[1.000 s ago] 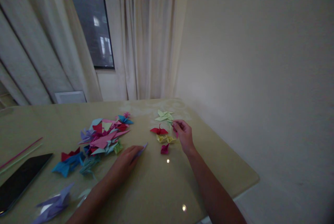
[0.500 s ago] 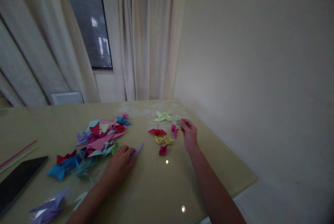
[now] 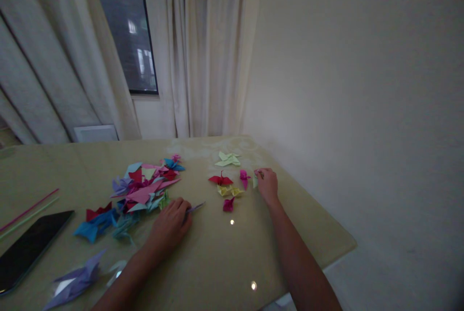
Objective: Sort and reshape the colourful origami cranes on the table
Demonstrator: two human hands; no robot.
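My left hand (image 3: 173, 219) rests low over the table at the right edge of a heap of folded paper cranes (image 3: 145, 190). Its fingers are closed on a purple paper crane (image 3: 195, 207), whose pointed tip sticks out to the right. Farther right, my right hand (image 3: 267, 184) pinches a pale green paper crane (image 3: 255, 181) at the tabletop, mostly hidden by the fingers. Left of that hand lie a magenta crane (image 3: 244, 178), a red crane (image 3: 221, 179), yellow cranes (image 3: 230, 191) and a dark pink folded piece (image 3: 228, 204). A light green crane (image 3: 228, 158) lies behind them.
A black phone or tablet (image 3: 32, 248) lies at the left, near a pink stick (image 3: 29, 210) and a green stick (image 3: 31, 217). Another purple crane (image 3: 78, 279) is at the near left. Curtains (image 3: 210, 50) and a wall (image 3: 344, 83) border the table (image 3: 308, 233).
My right hand has moved slightly right and down with the pale green crane, away from the light green one. The purple crane in my left hand has turned, showing a thinner edge.
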